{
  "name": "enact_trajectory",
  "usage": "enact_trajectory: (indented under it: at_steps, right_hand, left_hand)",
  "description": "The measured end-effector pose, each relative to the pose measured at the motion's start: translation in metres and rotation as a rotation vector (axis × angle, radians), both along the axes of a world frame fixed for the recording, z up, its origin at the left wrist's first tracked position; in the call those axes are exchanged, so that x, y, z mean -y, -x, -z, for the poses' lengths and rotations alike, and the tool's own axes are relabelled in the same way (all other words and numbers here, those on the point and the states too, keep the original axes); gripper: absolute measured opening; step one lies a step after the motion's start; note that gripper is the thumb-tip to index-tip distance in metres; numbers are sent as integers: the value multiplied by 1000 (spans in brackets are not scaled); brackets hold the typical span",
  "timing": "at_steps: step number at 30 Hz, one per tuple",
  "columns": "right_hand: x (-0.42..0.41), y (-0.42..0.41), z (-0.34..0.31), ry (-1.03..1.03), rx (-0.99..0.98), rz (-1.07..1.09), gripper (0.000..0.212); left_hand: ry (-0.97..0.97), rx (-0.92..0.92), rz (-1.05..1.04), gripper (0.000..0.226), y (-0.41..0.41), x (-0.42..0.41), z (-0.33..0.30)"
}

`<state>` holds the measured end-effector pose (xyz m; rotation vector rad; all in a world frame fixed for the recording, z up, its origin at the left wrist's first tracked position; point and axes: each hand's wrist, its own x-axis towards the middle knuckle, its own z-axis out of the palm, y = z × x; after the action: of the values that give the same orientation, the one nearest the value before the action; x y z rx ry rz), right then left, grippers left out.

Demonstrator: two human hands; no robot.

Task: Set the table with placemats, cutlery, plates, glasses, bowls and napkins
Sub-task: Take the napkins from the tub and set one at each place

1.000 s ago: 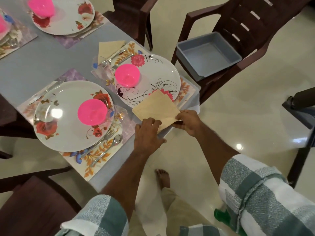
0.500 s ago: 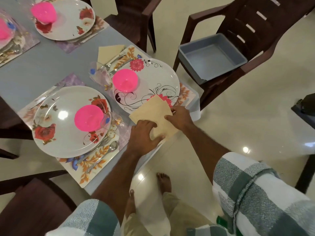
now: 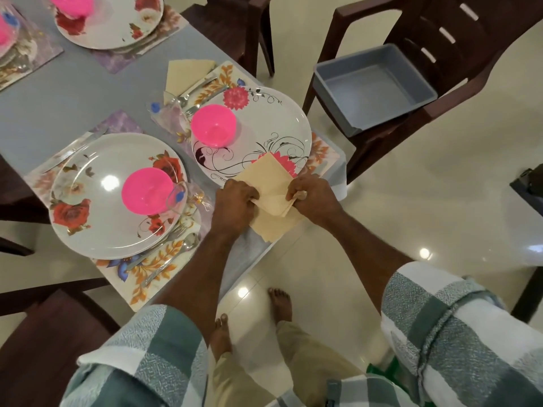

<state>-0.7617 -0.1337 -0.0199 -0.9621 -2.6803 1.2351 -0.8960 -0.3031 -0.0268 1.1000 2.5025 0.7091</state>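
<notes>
At the table (image 3: 73,107) corner, both hands now pinching the napkin (image 3: 271,183), no longer flat: left hand (image 3: 235,201), right hand (image 3: 311,196).

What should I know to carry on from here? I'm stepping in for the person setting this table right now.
Left hand and right hand both pinch the beige napkin at the table's near corner, its far tip lying over the swirl-patterned plate.
Done: both near settings have placemat, plate, pink bowl, glass and cutlery; the swirl-plate setting already has a folded napkin.
Left: place this napkin, likely at the rose plate, where no napkin shows. The grey tub on the chair looks empty.
</notes>
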Motion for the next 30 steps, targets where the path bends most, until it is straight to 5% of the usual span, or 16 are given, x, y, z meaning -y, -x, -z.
enact_trajectory:
  at_steps: [10,22,30]
  right_hand:
    - [21,-18,8,-260,84,-158,23]
    - [36,-23,11,-384,141,-247,22]
    - [36,-30,10,-327,161,-248,46]
  left_hand:
    - [84,-326,218,18,-5,23,6]
    - [241,-379,215,25,-14,23,2]
    - [277,-307,157,35,-10,3,3]
